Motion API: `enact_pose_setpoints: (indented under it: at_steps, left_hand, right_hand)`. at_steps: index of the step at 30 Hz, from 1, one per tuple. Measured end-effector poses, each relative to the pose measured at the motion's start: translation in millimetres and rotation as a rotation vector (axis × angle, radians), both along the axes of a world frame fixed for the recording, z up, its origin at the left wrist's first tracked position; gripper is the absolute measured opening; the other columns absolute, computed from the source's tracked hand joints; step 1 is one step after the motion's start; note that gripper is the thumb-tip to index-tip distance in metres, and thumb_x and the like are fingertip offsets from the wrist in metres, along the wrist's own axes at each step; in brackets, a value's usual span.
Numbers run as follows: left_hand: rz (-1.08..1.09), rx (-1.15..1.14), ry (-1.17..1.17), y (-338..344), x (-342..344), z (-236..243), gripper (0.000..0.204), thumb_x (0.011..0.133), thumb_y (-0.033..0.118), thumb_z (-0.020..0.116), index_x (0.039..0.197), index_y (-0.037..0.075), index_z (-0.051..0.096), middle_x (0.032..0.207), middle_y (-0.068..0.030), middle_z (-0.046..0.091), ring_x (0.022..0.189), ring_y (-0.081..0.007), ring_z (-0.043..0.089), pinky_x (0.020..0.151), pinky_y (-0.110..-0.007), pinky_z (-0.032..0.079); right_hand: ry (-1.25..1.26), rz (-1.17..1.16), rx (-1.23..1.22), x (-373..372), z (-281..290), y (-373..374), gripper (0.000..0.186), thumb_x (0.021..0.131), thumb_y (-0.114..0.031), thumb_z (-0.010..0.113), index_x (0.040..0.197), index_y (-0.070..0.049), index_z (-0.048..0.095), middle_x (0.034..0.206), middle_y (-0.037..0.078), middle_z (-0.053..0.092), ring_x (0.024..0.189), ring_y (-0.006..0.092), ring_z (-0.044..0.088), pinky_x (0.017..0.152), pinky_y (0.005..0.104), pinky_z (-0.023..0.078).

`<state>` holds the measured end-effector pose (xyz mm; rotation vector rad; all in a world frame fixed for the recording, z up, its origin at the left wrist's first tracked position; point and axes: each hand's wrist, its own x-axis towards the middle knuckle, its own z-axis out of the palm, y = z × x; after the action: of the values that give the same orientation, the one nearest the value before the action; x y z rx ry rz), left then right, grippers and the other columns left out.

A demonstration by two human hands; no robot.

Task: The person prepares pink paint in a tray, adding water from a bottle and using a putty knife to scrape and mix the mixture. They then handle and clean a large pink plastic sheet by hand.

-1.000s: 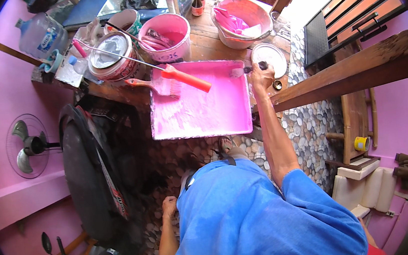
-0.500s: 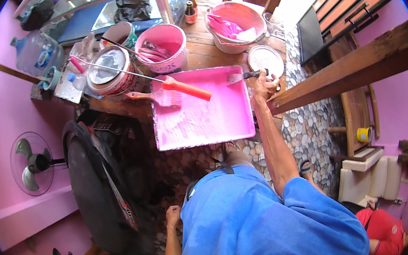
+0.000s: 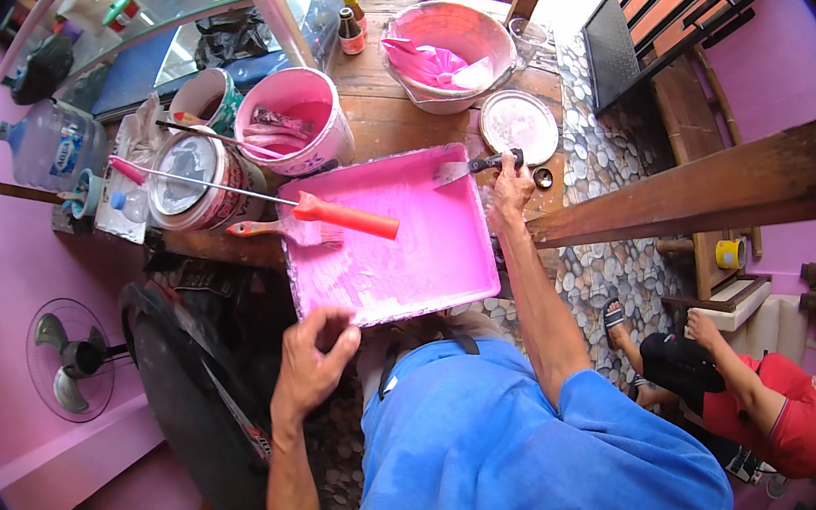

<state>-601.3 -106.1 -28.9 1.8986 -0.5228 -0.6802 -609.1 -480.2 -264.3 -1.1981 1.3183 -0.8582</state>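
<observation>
A wide paint tray (image 3: 430, 273) coated in wet pink paint lies at the table's near edge. My right hand (image 3: 513, 189) is closed at the dark handle of a putty knife (image 3: 453, 172), whose blade rests over the tray's far right corner. Close to the tray's near left corner, my left hand (image 3: 312, 367) is raised with thumb and fingers apart, holding nothing. A paintbrush (image 3: 294, 230) lies over the tray's left rim, its bristles pinkish. Across the tray's left part rests a long metal rod with an orange-red handle (image 3: 348, 216) and a small pink end.
Behind the tray stand a pink bucket (image 3: 338, 127), a lidded paint pail (image 3: 212, 212) and a larger bucket (image 3: 457, 108) holding pink cloth or plastic. A round white lid (image 3: 519, 127) lies right. A wooden beam (image 3: 692, 187) juts in; a person in red (image 3: 787, 403) sits lower right.
My left hand has come up from beside my body to the tray's near left corner. The right hand stays at the putty knife. The view has shifted, and more of the person in red shows.
</observation>
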Motion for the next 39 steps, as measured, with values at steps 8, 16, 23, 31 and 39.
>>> enact_pose_setpoints:
  at_steps: [8, 16, 23, 31, 39]
  left_hand:
    - [-0.156, 0.001, -0.526, -192, 180, -16, 0.026, 0.084, 0.018, 0.06, 0.101, -0.001, 0.062, 0.09, -0.0159, 0.067, 0.085, -0.0222, 0.067, 0.077, -0.034, 0.052]
    - [-0.182, 0.159, -0.849, -297, 318, -96, 0.035, 0.084, 0.028, 0.056, 0.106, 0.002, 0.065, 0.093, -0.0201, 0.068, 0.091, -0.0337, 0.065, 0.086, -0.041, 0.049]
    - [-0.498, 0.186, -0.86, -319, 326, -90, 0.029, 0.084, 0.03, 0.057, 0.098, 0.008, 0.069, 0.09, -0.0187, 0.067, 0.085, -0.0347, 0.066, 0.081, -0.043, 0.051]
    - [-0.268, -0.025, -1.0, -362, 311, -75, 0.025, 0.087, 0.026, 0.053, 0.088, 0.005, 0.067, 0.08, -0.022, 0.065, 0.079, -0.0381, 0.064, 0.073, -0.047, 0.049]
    - [-0.082, -0.147, -0.781, -390, 287, -22, 0.026, 0.087, 0.025, 0.06, 0.094, 0.001, 0.07, 0.076, -0.0176, 0.068, 0.068, -0.0237, 0.066, 0.067, -0.036, 0.05]
  right_hand:
    - [-0.032, 0.012, 0.091, -9, 18, 12, 0.039, 0.088, -0.038, 0.064, 0.103, -0.002, 0.06, 0.081, 0.002, 0.054, 0.067, 0.0106, 0.05, 0.057, 0.0255, 0.044]
    - [0.06, 0.357, 0.032, -83, 80, 115, 0.042, 0.085, -0.025, 0.067, 0.115, 0.005, 0.059, 0.092, 0.008, 0.063, 0.088, 0.0144, 0.059, 0.079, 0.0302, 0.048]
    - [0.071, 0.306, 0.29, -188, 58, 172, 0.034, 0.085, -0.016, 0.067, 0.111, 0.004, 0.06, 0.09, 0.008, 0.064, 0.078, 0.0124, 0.061, 0.066, 0.0237, 0.05]
    - [0.147, 0.196, 0.369, -208, 70, 189, 0.033, 0.085, -0.012, 0.065, 0.111, 0.006, 0.058, 0.083, 0.005, 0.063, 0.07, 0.0096, 0.06, 0.06, 0.021, 0.048]
    - [0.197, 0.297, 0.051, -170, 97, 175, 0.029, 0.084, -0.014, 0.067, 0.108, 0.003, 0.062, 0.087, 0.007, 0.065, 0.072, 0.0112, 0.061, 0.066, 0.0245, 0.051]
